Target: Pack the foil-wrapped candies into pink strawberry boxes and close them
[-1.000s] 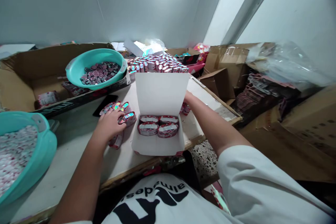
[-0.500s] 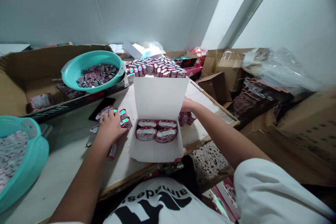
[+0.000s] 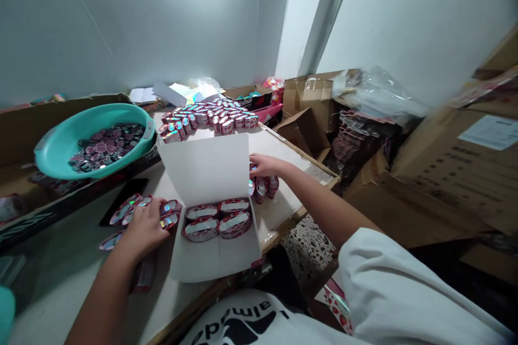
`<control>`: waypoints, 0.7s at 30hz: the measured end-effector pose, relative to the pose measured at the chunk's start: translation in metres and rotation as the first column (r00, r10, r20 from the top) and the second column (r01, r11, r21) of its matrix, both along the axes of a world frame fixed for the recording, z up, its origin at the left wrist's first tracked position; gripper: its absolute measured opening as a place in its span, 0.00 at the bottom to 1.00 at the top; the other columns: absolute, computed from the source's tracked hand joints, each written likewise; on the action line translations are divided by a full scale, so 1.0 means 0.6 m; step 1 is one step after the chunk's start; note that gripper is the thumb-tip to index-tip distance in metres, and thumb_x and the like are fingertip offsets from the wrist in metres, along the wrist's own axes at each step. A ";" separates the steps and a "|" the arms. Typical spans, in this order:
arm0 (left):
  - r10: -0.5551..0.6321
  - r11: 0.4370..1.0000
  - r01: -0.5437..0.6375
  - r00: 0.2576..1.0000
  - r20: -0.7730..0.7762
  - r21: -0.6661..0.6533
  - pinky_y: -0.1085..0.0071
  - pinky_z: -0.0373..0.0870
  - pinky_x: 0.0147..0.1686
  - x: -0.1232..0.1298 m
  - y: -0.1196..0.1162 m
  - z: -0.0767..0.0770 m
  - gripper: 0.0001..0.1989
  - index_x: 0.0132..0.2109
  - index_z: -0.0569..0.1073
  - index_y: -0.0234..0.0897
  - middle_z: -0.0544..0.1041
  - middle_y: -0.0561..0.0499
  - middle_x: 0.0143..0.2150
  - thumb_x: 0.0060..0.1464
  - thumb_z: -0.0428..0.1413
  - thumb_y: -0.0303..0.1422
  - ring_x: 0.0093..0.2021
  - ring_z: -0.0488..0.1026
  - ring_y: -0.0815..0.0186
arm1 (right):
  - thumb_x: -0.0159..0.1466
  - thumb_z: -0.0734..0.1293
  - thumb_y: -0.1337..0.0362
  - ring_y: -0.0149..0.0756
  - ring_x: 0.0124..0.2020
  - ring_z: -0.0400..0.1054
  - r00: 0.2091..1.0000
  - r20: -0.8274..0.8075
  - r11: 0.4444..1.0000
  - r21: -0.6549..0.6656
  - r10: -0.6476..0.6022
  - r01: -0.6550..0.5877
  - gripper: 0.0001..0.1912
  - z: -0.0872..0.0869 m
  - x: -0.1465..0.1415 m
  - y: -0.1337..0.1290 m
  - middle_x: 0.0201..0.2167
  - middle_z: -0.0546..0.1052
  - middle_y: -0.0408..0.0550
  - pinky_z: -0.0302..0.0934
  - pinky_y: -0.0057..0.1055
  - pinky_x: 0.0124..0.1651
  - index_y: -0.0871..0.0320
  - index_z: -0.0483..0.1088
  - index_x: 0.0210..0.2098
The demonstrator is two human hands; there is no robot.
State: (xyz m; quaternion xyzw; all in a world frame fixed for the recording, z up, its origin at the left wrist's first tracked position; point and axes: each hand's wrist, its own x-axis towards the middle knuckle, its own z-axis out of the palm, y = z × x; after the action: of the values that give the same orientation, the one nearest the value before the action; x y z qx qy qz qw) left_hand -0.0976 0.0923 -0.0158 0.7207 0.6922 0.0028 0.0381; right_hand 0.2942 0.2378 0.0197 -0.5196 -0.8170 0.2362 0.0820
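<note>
Curled left hand (image 3: 143, 230) over left packets (image 3: 124, 209), right hand (image 3: 266, 164) over right packets (image 3: 261, 188) (couldn't tell if gripping); probably needed light, even pressure.

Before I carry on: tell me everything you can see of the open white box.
The white box looks like plain card. Its lid stands raised at the back. Inside, four reddish packs sit toward the back in two rows of two; the front is bare. It rests at the near edge of the table, apart from the left hand; whether the right hand touches the lid is unclear.
</note>
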 end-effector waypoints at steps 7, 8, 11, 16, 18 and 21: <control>-0.010 1.000 0.008 0.994 0.104 0.023 0.57 0.63 0.57 -0.014 0.009 -0.017 0.36 0.62 0.59 0.32 0.68 0.36 0.59 0.48 0.54 0.44 0.59 0.63 0.42 | 0.67 0.69 0.58 0.41 0.54 0.73 0.968 -0.188 0.986 -0.021 -0.167 0.166 0.21 -0.025 0.019 -0.004 0.57 0.77 0.49 0.65 0.30 0.55 0.57 0.73 0.58; -0.010 1.000 0.008 0.994 0.108 0.023 0.57 0.63 0.57 -0.014 0.009 -0.017 0.37 0.62 0.59 0.32 0.68 0.36 0.59 0.48 0.54 0.44 0.59 0.63 0.43 | 0.68 0.68 0.56 0.41 0.51 0.74 0.963 -0.177 0.979 -0.015 -0.203 0.203 0.20 -0.026 0.017 -0.002 0.54 0.78 0.50 0.66 0.30 0.52 0.58 0.74 0.56; 0.007 1.000 -0.009 0.993 0.121 0.013 0.56 0.64 0.57 -0.014 0.012 -0.015 0.38 0.62 0.60 0.31 0.69 0.35 0.59 0.45 0.55 0.44 0.58 0.64 0.43 | 0.63 0.72 0.53 0.41 0.45 0.75 0.952 -0.123 0.959 0.009 -0.282 0.285 0.22 -0.026 0.000 0.012 0.50 0.79 0.51 0.67 0.29 0.44 0.58 0.73 0.52; 0.029 0.999 -0.031 0.988 0.153 0.013 0.58 0.66 0.55 -0.012 0.013 -0.010 0.37 0.61 0.62 0.34 0.71 0.37 0.57 0.44 0.55 0.43 0.57 0.67 0.45 | 0.59 0.73 0.57 0.42 0.44 0.74 0.940 -0.001 0.938 0.064 -0.341 0.340 0.27 -0.016 -0.027 0.045 0.47 0.80 0.48 0.64 0.30 0.41 0.55 0.68 0.56; 0.034 0.999 -0.036 0.987 0.160 0.014 0.58 0.66 0.55 -0.010 0.011 -0.008 0.36 0.60 0.62 0.35 0.71 0.37 0.57 0.44 0.55 0.42 0.57 0.67 0.46 | 0.58 0.73 0.58 0.44 0.46 0.74 0.921 0.055 0.921 0.087 -0.385 0.380 0.33 -0.004 -0.016 0.053 0.50 0.79 0.50 0.64 0.31 0.42 0.53 0.64 0.62; 0.044 0.999 -0.047 0.983 0.177 0.013 0.58 0.66 0.55 -0.008 0.009 -0.006 0.35 0.60 0.62 0.35 0.71 0.38 0.57 0.43 0.55 0.40 0.58 0.67 0.46 | 0.55 0.74 0.63 0.50 0.53 0.72 0.865 0.152 0.878 0.116 -0.477 0.464 0.40 0.016 0.031 0.045 0.55 0.77 0.54 0.64 0.34 0.45 0.52 0.61 0.66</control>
State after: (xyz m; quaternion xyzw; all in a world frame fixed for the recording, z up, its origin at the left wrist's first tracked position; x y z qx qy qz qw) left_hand -0.1025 0.0979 -0.0195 0.7020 0.7023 0.0734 0.0928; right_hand 0.3131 0.2646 0.0296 -0.7185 -0.6779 0.1312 0.0843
